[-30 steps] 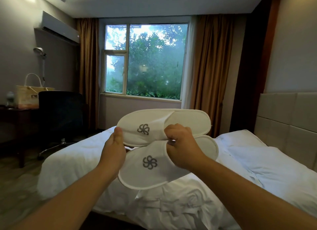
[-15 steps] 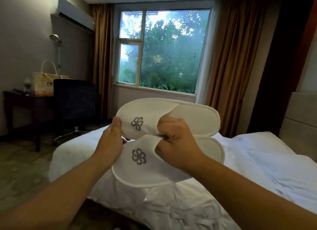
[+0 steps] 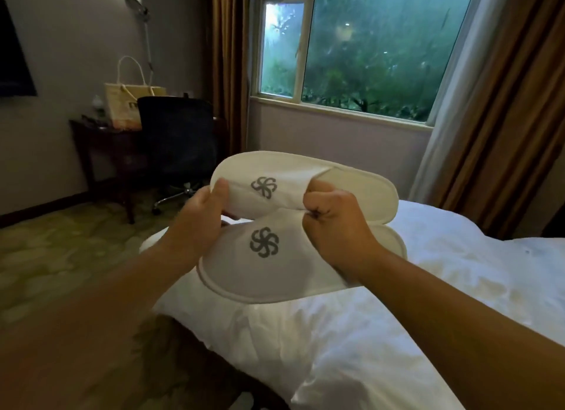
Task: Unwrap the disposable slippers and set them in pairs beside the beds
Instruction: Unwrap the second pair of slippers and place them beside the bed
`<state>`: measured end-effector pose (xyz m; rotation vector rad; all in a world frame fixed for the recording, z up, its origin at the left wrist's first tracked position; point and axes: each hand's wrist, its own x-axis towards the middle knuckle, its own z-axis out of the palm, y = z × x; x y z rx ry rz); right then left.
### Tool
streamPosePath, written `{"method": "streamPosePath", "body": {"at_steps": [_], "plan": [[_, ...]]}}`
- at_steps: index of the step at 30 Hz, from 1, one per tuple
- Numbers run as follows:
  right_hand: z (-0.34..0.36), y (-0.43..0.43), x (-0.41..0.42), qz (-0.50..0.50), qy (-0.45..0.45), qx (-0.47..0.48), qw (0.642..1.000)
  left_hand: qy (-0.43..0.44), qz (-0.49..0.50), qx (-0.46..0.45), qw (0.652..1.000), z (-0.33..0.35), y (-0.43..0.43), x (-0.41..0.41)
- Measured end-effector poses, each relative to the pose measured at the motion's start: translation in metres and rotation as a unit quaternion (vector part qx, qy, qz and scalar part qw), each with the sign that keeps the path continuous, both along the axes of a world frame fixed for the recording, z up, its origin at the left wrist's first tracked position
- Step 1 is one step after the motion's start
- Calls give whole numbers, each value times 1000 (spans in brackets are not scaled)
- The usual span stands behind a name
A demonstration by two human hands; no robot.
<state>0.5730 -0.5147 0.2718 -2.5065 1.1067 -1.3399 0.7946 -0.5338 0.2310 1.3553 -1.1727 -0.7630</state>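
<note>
Two white disposable slippers with a grey swirl logo are held up in front of me, above the corner of a white bed [image 3: 397,333]. The upper slipper [image 3: 360,189] lies across the top; the lower slipper [image 3: 269,272] sits just under it, toes to the left. My left hand [image 3: 201,214] pinches the toe end of the upper slipper with the thumb on top. My right hand [image 3: 333,223] is fisted around the straps of both slippers where they meet. No wrapper is visible on them.
A dark desk [image 3: 91,134] with a paper bag [image 3: 122,107] and a black swivel chair [image 3: 177,140] stand at the left wall. A window [image 3: 367,48] with brown curtains is behind. Patterned carpet [image 3: 61,256] lies left of the bed.
The view has swung right and down, moving closer to the bed. Both hands keep the same hold on the slippers, which stay stacked one above the other.
</note>
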Motion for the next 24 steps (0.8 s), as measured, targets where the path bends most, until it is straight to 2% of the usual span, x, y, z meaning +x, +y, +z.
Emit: {"method": "streamPosePath", "body": {"at_steps": [5, 9, 12, 18, 24], "plan": [[102, -52, 37, 10, 82, -46, 996, -79, 81, 67, 991, 105, -26, 31], [172, -78, 66, 68, 108, -39, 991, -80, 112, 81, 987, 182, -27, 56], [210, -79, 84, 105, 83, -14, 991, -71, 122, 76, 987, 225, -18, 75], [260, -70, 117, 96, 66, -64, 991, -45, 179, 67, 980, 282, 10, 105], [273, -92, 179, 196, 21, -38, 980, 33, 214, 34, 976, 297, 6, 166]]}}
